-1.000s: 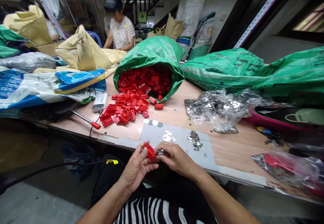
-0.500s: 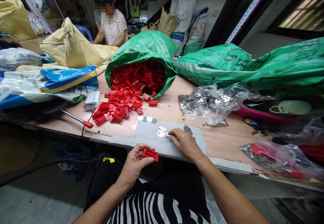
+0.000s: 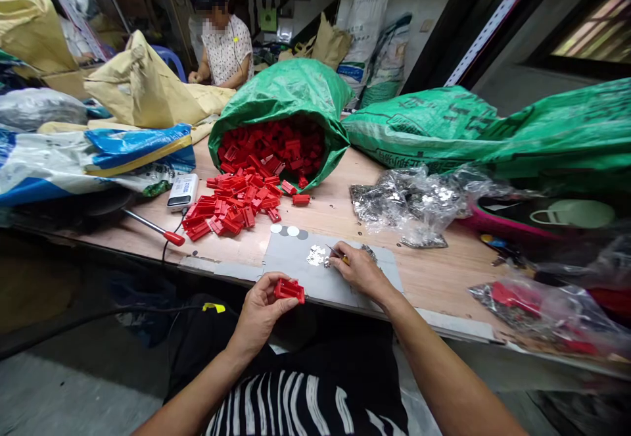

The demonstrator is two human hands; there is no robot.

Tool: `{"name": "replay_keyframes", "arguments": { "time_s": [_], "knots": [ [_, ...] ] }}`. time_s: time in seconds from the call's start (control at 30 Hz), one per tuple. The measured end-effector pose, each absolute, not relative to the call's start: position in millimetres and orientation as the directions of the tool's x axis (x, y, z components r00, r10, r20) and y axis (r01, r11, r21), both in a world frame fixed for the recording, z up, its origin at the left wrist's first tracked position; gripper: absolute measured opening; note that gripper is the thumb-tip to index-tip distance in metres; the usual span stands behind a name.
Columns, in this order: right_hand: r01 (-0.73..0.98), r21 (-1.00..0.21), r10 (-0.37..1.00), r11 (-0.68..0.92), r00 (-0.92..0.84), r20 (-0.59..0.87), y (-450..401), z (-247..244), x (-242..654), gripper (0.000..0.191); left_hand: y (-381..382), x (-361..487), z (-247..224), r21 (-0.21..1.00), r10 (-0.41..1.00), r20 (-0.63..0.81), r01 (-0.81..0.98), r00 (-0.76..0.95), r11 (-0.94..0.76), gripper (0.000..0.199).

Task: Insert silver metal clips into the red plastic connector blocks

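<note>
My left hand (image 3: 263,304) is closed on a red plastic housing (image 3: 289,290), an open box shape, held just off the table's front edge between thumb and fingers. My right hand (image 3: 355,266) rests over the grey mat (image 3: 300,271), closed around a thin tool (image 3: 337,252) with a metal shaft and a yellow handle. Its fingertips are at the mat beside small metal pieces (image 3: 327,262); whether they pinch one I cannot tell. Just left of them lies a pile of shiny flat metal pieces (image 3: 315,255). Darker small parts (image 3: 369,252) lie behind the right hand.
A green sack (image 3: 286,87) spills red housings (image 3: 231,206) onto the table. Clear bags of metal parts (image 3: 414,199) lie to the right, near a pink-rimmed container (image 3: 486,219). A red-handled rod (image 3: 172,237) and white device (image 3: 182,191) are left. Another person (image 3: 224,41) sits across.
The tool in my right hand has turned, its shaft now pointing up and left. My left hand and the housing have shifted slightly left and up. The view has moved a little.
</note>
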State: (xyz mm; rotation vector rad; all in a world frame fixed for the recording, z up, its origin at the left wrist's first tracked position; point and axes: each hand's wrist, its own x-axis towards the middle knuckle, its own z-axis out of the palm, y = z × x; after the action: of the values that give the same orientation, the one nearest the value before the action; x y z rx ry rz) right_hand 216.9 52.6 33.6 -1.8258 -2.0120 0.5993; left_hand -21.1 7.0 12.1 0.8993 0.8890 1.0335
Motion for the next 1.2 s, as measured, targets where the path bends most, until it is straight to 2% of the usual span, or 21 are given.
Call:
{"name": "replay_keyframes", "arguments": {
  "time_s": [0.17, 0.3, 0.47, 0.63, 0.7, 0.77, 0.9, 1.0, 1.2],
  "knots": [
    [0.641, -0.764, 0.995, 0.073, -0.096, 0.015, 46, 34, 215, 0.012, 10, -16, 10, 0.961, 0.975, -0.086, -0.242, 0.205, 0.135, 0.033],
    [0.387, -0.922, 0.975, 0.015, -0.212, -0.073, 35, 36, 196, 0.021, 12, -14, 11, 0.994, 0.983, 0.031, -0.106, 0.182, -0.012, 0.034],
    [0.271, -0.962, 0.948, -0.032, -0.295, -0.115, 25, 34, 175, 0.021, 13, -14, 13, 0.978, 0.96, 0.193, 0.04, 0.202, -0.205, 0.036],
    [0.286, -0.958, 0.958, -0.018, -0.27, -0.099, 23, 29, 171, 0.021, 11, -16, 14, 0.942, 0.925, 0.286, 0.105, 0.248, -0.32, 0.038],
    [0.305, -0.952, 0.962, -0.023, -0.252, -0.104, 22, 30, 169, 0.022, 10, -15, 14, 0.949, 0.93, 0.272, 0.093, 0.248, -0.302, 0.038],
    [0.292, -0.955, 0.964, -0.048, -0.236, -0.121, 21, 32, 168, 0.025, 9, -14, 14, 0.975, 0.951, 0.2, 0.049, 0.234, -0.217, 0.039],
    [0.155, -0.974, 0.943, -0.168, -0.262, -0.204, 19, 35, 168, 0.031, 11, -12, 16, 0.992, 0.977, -0.002, -0.12, 0.214, 0.028, 0.043],
    [0.094, -0.975, 0.932, -0.202, -0.286, -0.221, 16, 35, 170, 0.032, 11, -11, 17, 0.962, 0.968, -0.081, -0.236, 0.236, 0.138, 0.045],
    [0.201, -0.971, 0.954, -0.126, -0.243, -0.174, 8, 30, 167, 0.027, 8, -6, 18, 0.907, 0.945, -0.155, -0.339, 0.287, 0.251, 0.043]
  ]
}}
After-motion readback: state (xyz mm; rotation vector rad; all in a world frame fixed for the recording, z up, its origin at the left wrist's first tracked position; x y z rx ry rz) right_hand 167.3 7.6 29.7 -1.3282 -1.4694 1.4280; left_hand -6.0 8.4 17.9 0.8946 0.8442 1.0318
